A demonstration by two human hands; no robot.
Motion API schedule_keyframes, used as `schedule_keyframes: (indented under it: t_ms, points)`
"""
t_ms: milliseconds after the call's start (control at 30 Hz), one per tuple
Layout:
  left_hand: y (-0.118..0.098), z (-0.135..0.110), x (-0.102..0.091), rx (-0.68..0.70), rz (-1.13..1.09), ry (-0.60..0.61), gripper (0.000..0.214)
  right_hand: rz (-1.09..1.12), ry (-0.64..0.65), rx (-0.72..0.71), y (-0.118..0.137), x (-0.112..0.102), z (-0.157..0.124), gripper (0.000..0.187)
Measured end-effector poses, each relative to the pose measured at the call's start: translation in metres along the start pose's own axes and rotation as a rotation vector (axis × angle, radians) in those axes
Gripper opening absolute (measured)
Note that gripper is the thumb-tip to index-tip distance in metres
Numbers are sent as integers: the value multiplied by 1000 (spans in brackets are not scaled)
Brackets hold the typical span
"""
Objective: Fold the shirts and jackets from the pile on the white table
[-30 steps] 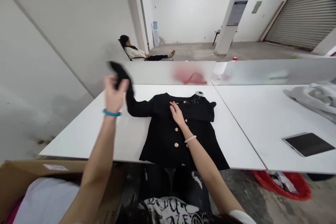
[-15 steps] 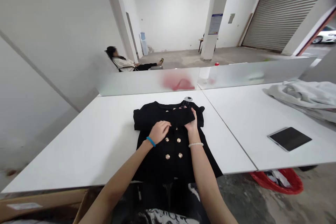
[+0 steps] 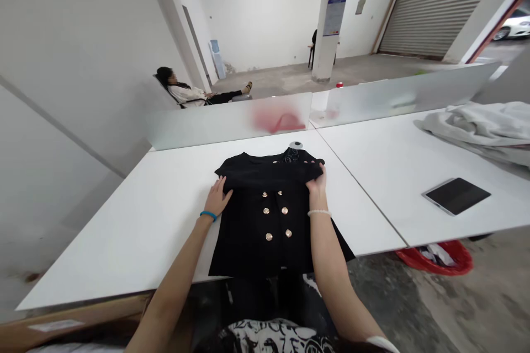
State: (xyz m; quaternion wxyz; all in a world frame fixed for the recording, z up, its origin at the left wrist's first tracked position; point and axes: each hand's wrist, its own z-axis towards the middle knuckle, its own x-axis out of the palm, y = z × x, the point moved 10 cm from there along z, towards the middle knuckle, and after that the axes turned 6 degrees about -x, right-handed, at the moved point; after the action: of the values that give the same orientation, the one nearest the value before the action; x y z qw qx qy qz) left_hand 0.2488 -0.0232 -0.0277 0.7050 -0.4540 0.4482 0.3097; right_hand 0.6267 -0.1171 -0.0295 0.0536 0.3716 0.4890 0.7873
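Note:
A black jacket with gold buttons (image 3: 269, 215) lies flat on the white table (image 3: 136, 231), both sleeves folded across its chest and its hem hanging over the near edge. My left hand (image 3: 217, 198), with a blue wristband, rests at the jacket's left side, fingers stretched out on the folded fabric. My right hand (image 3: 318, 187), with a white bead bracelet, pinches the right edge of the folded sleeve near the shoulder.
A small round white object (image 3: 295, 145) sits by the collar. On the adjoining table lie a dark tablet (image 3: 455, 196) and a grey garment pile (image 3: 484, 127). A red bin (image 3: 439, 256) stands below. Frosted dividers (image 3: 232, 121) back the tables. A person (image 3: 186, 91) reclines beyond. A cardboard box (image 3: 62, 325) is at lower left.
The left sleeve, held up a second ago, now lies folded across the chest. Both hands have moved apart from the middle to the jacket's side edges.

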Motion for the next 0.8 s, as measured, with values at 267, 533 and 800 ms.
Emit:
schedule_keyframes:
  t_ms: [267,533,800]
  points:
    - [11,3,9,-42,-122,75,55,-182,-192,123,-8,-37,1,45]
    - [2,-9,1,35,-10,-21,59,-977,-371,-313,62,-40,-7,52]
    - [-42,22,-32,122,-4,-112,53,-1514,14,-389,37,46,-17,46]
